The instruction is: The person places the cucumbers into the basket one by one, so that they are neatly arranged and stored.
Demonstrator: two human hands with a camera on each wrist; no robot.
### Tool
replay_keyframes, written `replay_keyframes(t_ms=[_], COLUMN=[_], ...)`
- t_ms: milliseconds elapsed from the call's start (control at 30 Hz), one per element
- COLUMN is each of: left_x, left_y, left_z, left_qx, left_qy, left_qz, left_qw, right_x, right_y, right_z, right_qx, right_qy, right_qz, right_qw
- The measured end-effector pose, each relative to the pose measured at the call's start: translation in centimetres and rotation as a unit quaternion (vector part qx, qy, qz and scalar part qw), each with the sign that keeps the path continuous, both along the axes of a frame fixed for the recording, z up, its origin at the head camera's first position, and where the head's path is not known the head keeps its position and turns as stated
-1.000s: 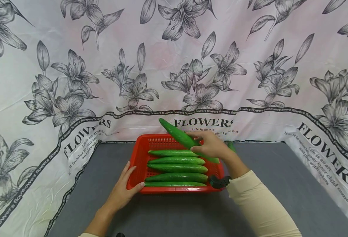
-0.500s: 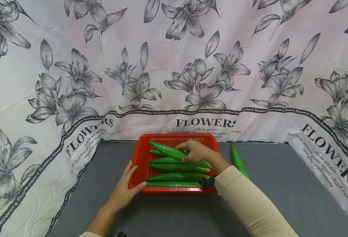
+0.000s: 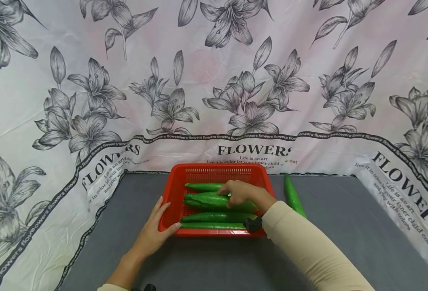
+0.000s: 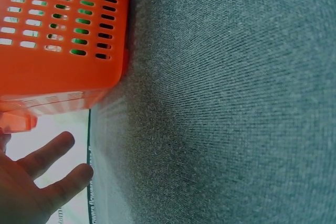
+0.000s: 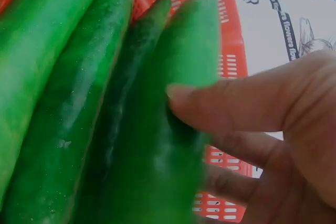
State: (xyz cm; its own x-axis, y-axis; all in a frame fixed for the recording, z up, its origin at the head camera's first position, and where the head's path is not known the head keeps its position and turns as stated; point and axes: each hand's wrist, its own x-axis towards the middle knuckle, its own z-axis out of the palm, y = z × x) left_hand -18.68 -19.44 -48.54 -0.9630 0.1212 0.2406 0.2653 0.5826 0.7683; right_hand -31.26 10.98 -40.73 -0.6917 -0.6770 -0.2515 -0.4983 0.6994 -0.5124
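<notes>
A red plastic basket [image 3: 217, 233] holds several green cucumbers lying side by side, such as the front cucumber [image 3: 214, 225]. Inside it, my right hand [image 3: 244, 193] grips a cucumber [image 3: 204, 201] that overlaps the middle ones. In the right wrist view the thumb presses on this cucumber [image 5: 184, 66] and the fingers go round its far side. My left hand [image 3: 152, 230] rests at the basket's front left corner, thumb on the rim. The left wrist view shows its fingers [image 4: 63, 187] straight and spread beside the basket [image 4: 63, 72].
A single cucumber [image 3: 293, 196] lies on the grey tabletop [image 3: 345, 226] to the right of the basket, partly behind the right sleeve [image 3: 308, 242]. A white curtain [image 3: 214, 97] with printed flowers hangs close behind the basket.
The right hand has lowered its cucumber from above the basket's back right down onto those inside, levelling it. The left hand stays at the corner.
</notes>
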Motion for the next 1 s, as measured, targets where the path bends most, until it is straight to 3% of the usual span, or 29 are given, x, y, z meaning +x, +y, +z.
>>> replay_keyframes(t_ms=[200,533,800,1000], left_x=[0.0,0.1,0.0,0.1], left_y=[0.0,0.1,0.1,0.0], left_z=[0.1,0.2,0.3,0.2], left_qx=[0.001,-0.006,-0.011,-0.009], left_qy=[0.0,-0.007,-0.003,-0.014], left_qz=[-0.003,-0.001,-0.001,0.004], left_qw=[1.0,1.0,0.9999,0.9999], right_x=[0.0,0.7,2.1,3.7], right_y=[0.2,1.3,2.8,4.5], right_z=[0.0,1.2,3.5,5.2], right_qx=[-0.015,-0.039,-0.074,-0.123], right_qy=[-0.019,-0.034,-0.029,-0.037], right_qz=[-0.018,-0.012,-0.018,-0.049], right_qw=[0.9995,0.9986,0.9967,0.9905])
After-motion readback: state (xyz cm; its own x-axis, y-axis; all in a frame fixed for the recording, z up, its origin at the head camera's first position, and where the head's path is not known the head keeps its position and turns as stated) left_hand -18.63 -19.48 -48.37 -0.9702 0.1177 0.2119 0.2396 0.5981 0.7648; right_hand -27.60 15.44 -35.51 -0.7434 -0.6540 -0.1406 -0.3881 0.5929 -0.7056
